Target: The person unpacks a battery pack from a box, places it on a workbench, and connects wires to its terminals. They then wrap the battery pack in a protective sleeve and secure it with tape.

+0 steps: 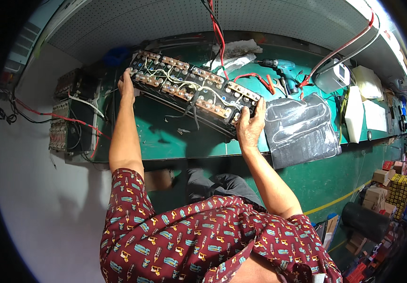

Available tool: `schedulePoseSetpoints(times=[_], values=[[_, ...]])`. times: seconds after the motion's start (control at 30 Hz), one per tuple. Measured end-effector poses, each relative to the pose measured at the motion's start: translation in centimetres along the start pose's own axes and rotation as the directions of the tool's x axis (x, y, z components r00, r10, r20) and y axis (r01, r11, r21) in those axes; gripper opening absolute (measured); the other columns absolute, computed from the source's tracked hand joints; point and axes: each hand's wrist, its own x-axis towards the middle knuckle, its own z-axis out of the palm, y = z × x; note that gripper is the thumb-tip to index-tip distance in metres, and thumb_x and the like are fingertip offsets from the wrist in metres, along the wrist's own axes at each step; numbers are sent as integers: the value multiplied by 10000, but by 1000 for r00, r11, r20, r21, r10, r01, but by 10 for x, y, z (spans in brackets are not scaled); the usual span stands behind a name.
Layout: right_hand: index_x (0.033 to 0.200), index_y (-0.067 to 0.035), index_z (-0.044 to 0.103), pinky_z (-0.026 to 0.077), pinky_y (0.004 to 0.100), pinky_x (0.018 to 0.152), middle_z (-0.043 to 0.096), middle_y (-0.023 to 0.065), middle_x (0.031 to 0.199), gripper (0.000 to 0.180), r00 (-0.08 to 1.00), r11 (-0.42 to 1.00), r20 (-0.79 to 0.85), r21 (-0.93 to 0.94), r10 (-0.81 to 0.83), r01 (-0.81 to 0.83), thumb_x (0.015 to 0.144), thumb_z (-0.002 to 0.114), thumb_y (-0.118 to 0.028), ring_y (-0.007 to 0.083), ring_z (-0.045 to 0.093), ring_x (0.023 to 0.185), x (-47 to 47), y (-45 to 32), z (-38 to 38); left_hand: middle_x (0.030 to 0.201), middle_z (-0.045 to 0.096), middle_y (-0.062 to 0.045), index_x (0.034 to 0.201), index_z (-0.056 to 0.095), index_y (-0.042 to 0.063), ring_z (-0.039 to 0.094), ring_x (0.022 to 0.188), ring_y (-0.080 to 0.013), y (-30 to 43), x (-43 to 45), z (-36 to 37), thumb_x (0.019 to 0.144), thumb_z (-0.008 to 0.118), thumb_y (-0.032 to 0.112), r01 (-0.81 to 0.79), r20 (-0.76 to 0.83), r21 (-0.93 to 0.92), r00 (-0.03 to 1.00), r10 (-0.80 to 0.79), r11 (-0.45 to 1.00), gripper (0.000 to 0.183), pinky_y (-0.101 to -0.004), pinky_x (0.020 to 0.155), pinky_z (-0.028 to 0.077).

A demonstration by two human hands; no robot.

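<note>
A long black battery pack (pixel 178 79) slants across the green bench top, its left end farther from me than its right. Copper busbars (pixel 213 107) with bolts run in two rows along its top, and thin white wires (pixel 170 75) trail between them. My left hand (pixel 127 86) grips the left end. Around the right end, my right hand (pixel 251 125) is closed, thumb and fingers at the top corner. A short black cable (pixel 193 109) hangs over the pack's front side. Whether the pack's underside rests on the bench cannot be told.
Right of the pack lie a black padded sheet (pixel 300 129), a cordless drill (pixel 281 69), red clamps (pixel 270 84) and a white device (pixel 332 76). More battery packs (pixel 71 123) stand at the left end. Red and black cables (pixel 219 39) hang from above. The bench's front edge (pixel 189 156) is before me.
</note>
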Motion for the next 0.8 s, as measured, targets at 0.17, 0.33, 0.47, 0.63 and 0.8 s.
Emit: schedulePoseSetpoints(times=[0.17, 0.33, 0.47, 0.63, 0.8], values=[[1538, 131, 380, 303, 479, 1243, 352, 420, 1580, 665, 999, 1000, 47, 2, -20, 20, 963, 638, -79, 513, 345, 1512, 7, -1, -3, 1343, 677, -159, 1293, 685, -35, 592, 1241, -274, 1, -12, -15, 937, 657, 509, -7, -61, 31, 998, 9, 1000, 650, -390, 1079, 432], [1526, 126, 408, 300, 470, 1246, 404, 397, 1565, 642, 992, 998, 111, 49, -51, 46, 960, 645, -64, 501, 360, 1510, 15, 4, -9, 1290, 697, -136, 1281, 692, -32, 611, 1190, -249, 0, -43, -36, 940, 665, 473, -33, -190, 32, 981, 39, 999, 609, -366, 1071, 431], [1530, 116, 416, 294, 461, 1251, 390, 384, 1586, 636, 975, 997, 223, 72, -20, 4, 968, 645, -73, 473, 367, 1518, 22, 8, -13, 1300, 691, -135, 1298, 677, -26, 603, 1212, -247, -11, -74, -71, 977, 631, 486, 18, -228, 67, 974, -2, 998, 606, -370, 1075, 428], [1530, 96, 439, 315, 417, 1248, 459, 312, 1579, 595, 962, 999, 270, 33, -37, 29, 978, 597, -61, 385, 444, 1492, 34, 12, -15, 1329, 675, -135, 1360, 642, 2, 598, 1243, -257, 6, -103, -83, 1020, 603, 524, 84, -221, 158, 974, -47, 984, 624, -367, 1094, 418], [1543, 95, 418, 347, 414, 1229, 458, 298, 1579, 615, 933, 963, 328, 169, 147, -211, 981, 601, -76, 369, 473, 1464, 37, 18, -14, 1394, 666, -135, 1395, 633, 4, 580, 1308, -256, 34, -99, -99, 1033, 572, 560, 151, -70, 268, 988, -137, 952, 666, -372, 1115, 409]])
